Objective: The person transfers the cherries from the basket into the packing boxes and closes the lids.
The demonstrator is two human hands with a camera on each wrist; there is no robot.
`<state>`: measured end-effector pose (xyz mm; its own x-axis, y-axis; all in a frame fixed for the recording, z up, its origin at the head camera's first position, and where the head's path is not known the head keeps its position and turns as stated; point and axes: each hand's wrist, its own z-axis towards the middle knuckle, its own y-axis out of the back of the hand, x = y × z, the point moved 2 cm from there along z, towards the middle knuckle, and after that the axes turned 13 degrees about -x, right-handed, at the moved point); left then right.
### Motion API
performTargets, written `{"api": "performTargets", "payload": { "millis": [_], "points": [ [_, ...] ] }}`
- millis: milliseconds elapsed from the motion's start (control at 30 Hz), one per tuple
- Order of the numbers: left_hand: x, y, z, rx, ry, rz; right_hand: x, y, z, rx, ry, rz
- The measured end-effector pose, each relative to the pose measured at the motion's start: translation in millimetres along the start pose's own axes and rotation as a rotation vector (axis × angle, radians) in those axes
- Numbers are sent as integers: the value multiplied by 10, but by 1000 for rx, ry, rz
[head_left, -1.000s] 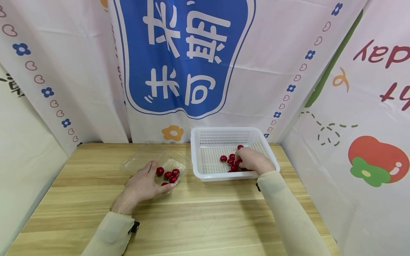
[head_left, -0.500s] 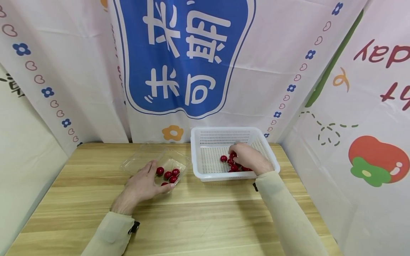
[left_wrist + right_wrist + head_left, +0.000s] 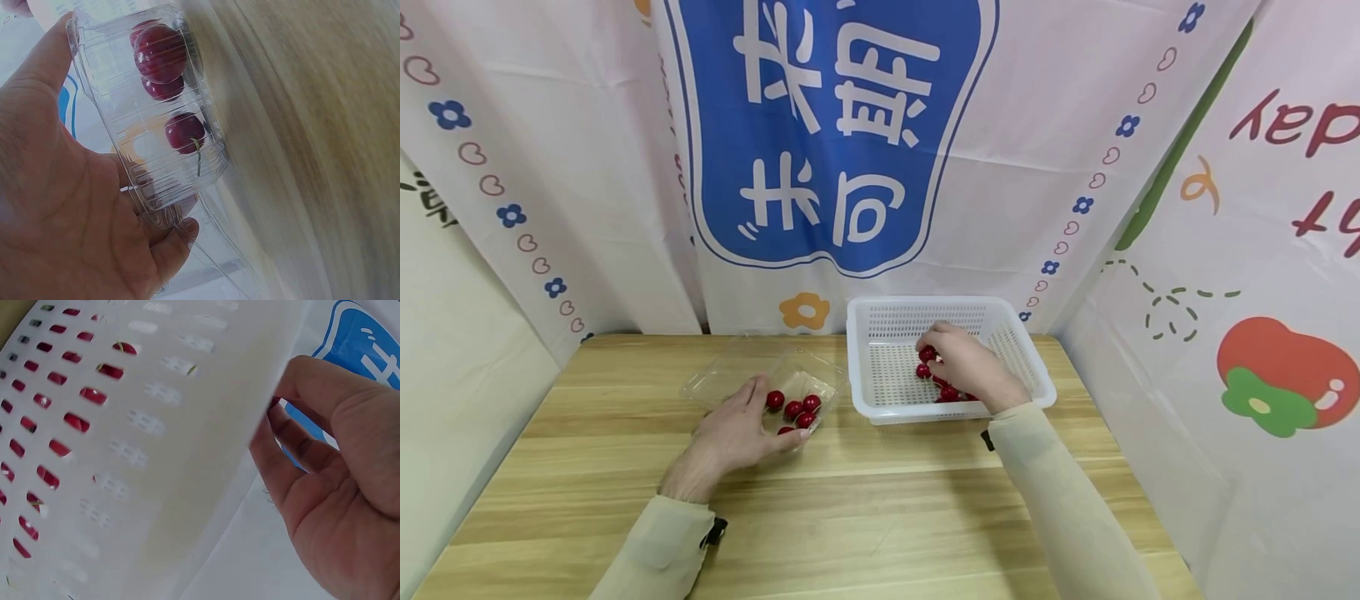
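Observation:
My left hand grips the clear plastic box at the left, thumb on one side and fingers on the other. Inside that box lie several red cherries, some with stems. My right hand is inside the white perforated basket, pinching a cherry between thumb and fingers. More cherries lie on the basket floor beneath that hand, partly hidden by it. In the right wrist view the basket wall covers most of the pinched cherry.
The box's transparent lid lies folded back behind the left hand. Both containers stand side by side near the far edge of the wooden table. A printed cloth hangs close behind them.
My right hand has picked a cherry out of the pile and moved left and slightly up with it inside the basket. The left hand and the box have stayed put.

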<state>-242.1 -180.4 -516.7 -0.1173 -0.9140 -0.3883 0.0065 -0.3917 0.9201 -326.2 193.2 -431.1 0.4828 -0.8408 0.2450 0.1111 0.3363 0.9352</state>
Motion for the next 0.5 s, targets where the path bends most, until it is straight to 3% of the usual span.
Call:
{"api": "performTargets", "payload": {
  "millis": [500],
  "points": [
    [-4,3,5,1,0,4,249,-65,73,-151,119,61]
  ]
}}
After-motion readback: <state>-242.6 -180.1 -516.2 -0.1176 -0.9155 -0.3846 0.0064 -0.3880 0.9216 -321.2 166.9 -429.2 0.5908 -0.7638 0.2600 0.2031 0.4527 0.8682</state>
